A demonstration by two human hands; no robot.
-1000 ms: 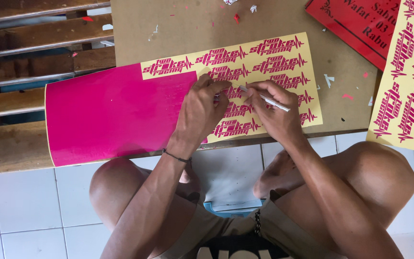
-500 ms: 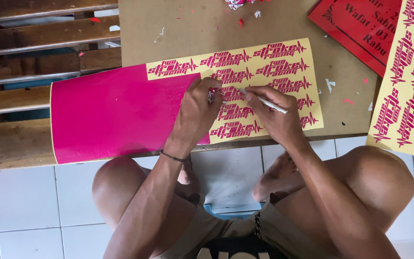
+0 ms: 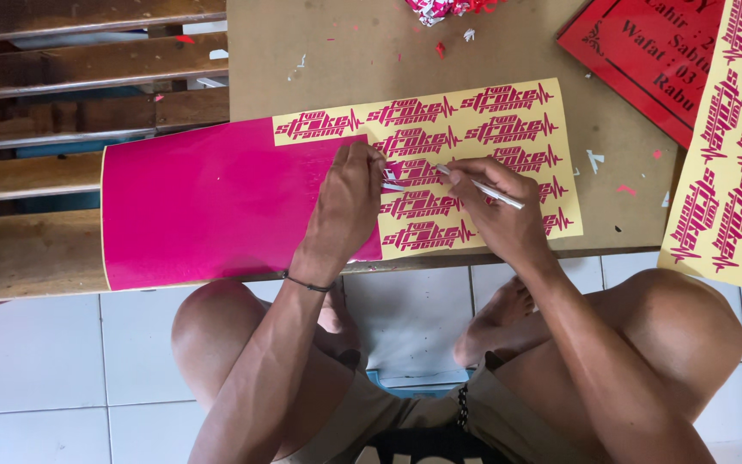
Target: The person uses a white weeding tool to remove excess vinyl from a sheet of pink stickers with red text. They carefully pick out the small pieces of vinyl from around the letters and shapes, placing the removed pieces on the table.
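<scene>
- Vinyl sticker sheet (image 3: 216, 206): lies flat across the surface, long side left to right. Its left part is solid magenta film, uncut-looking and smooth. Its right part shows pale yellow backing with rows of magenta logo decals where the surrounding film is gone. The near edge reaches the surface's front rim.
- Thin silver tool (image 3: 483, 187): pen-shaped, tilted, tip pointing left onto a decal mid-sheet.

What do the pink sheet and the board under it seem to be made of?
Pink sheet: likely adhesive vinyl, smooth with a slight sheen, on pale yellow backing showing where pink is peeled away. Board: looks like matt brown hardboard or thick cardboard, flat and grainless.
</scene>
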